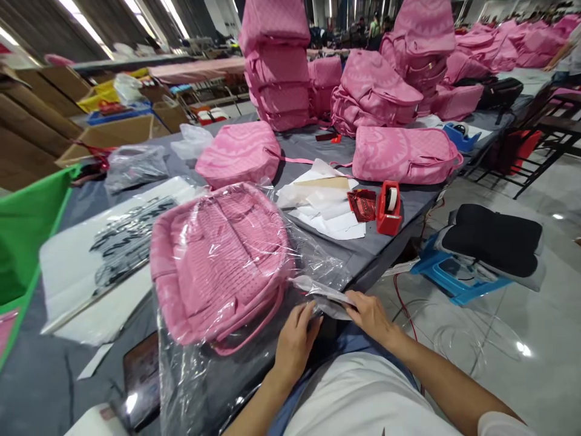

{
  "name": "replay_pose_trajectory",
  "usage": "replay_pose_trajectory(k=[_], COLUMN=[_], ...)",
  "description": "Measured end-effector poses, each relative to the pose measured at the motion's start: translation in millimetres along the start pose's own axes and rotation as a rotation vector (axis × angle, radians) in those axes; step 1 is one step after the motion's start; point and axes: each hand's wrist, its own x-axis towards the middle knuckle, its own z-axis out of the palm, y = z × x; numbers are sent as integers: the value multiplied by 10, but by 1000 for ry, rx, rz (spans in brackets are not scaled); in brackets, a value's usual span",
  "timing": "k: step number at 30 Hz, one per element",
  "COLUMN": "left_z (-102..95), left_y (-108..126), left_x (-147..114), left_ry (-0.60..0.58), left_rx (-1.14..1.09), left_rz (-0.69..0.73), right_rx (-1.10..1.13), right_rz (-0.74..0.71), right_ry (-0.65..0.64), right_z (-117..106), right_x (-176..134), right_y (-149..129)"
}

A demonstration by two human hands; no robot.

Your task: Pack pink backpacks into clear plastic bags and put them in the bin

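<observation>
A pink backpack [218, 260] lies on the table in front of me, inside a clear plastic bag [181, 387]. The bag's loose end reaches to the right, toward my body. My right hand [374, 318] pinches a whitish, folded strip [324, 290] at that end; whether it is bag film or paper I cannot tell. Just left of it, my left hand [296, 339] has its thumb and fingers drawn together on the edge of the plastic. Both hands are close together at the table's near edge, right of the backpack.
Behind the wrapped backpack lie another pink backpack [240, 151], white papers [324, 206] and a red tape dispenser [389, 209]. Pink backpacks [279, 79] stand stacked farther back. A phone [141, 378] lies at left. On the right, a blue stool [447, 278] carries dark cushions.
</observation>
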Motion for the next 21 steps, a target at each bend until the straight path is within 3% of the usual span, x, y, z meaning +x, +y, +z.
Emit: replay_pose_trajectory(k=[3,7,9,11,13,16,18,21], left_z=[-72,-6,22,10,-40,-143,-204,-288], left_y=[33,128,150,144,122,99,102,127], left_x=[273,515,531,496,440,363,328,292], left_ry=[16,-195,-276,-262,-171,-39,-5,-9], left_rx=[295,424,426,397,337,264,254,280], left_rz=[481,849,919,940,955,969,968,980], right_rx=[-188,-312,-285,-199,-119,-184,-302,-273], right_rz=[-167,-340,-417,-561,-678,-640,-596,-624], right_ry=[26,93,127,115,135,318,400,359], right_z=[151,333,289,125,-98,-309,-264,-49], right_x=[-141,-371,-453,-470,-388,-55,277,830], right_y=[55,77,82,95,115,111,49,-145])
